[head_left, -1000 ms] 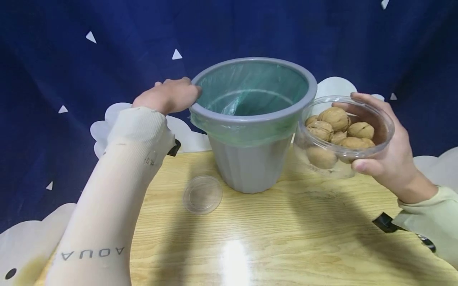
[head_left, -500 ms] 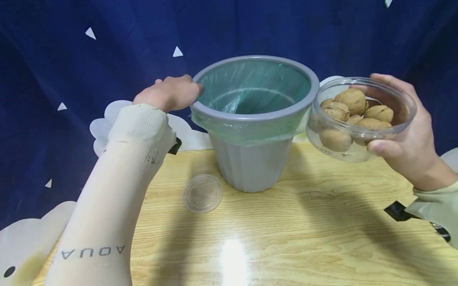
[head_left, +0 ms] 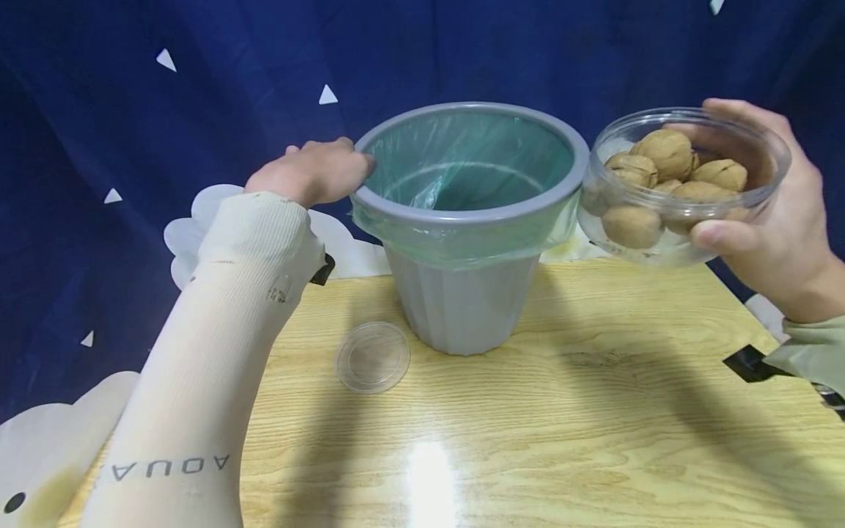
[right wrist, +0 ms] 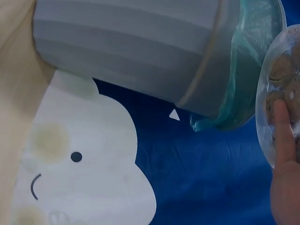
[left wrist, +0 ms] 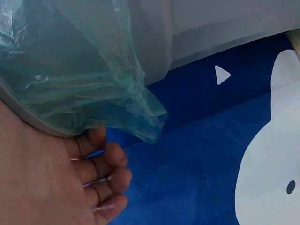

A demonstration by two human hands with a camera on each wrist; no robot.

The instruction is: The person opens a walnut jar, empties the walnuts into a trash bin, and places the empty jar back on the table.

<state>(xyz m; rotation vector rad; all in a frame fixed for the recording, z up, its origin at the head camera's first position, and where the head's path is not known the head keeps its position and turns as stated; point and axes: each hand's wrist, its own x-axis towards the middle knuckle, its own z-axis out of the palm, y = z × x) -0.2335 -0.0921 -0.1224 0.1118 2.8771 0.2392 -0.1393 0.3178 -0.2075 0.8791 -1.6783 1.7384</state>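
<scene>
A blue curtain (head_left: 462,51) is hanging behind the table (head_left: 594,440). A grey bin (head_left: 462,308) is standing near the table's far edge, a green liner (head_left: 462,246) folding over its rim. A clear container (head_left: 683,246) is hovering by the table's far right corner, just beside the bin's rim. The right hand (head_left: 785,198) is grasping the container, while the left hand (head_left: 313,172) is gripping the rim. Toward the table's left edge, a clear disc (head_left: 372,358) is lying near the bin's base. Walnuts (head_left: 667,154) are sitting inside the container.
</scene>
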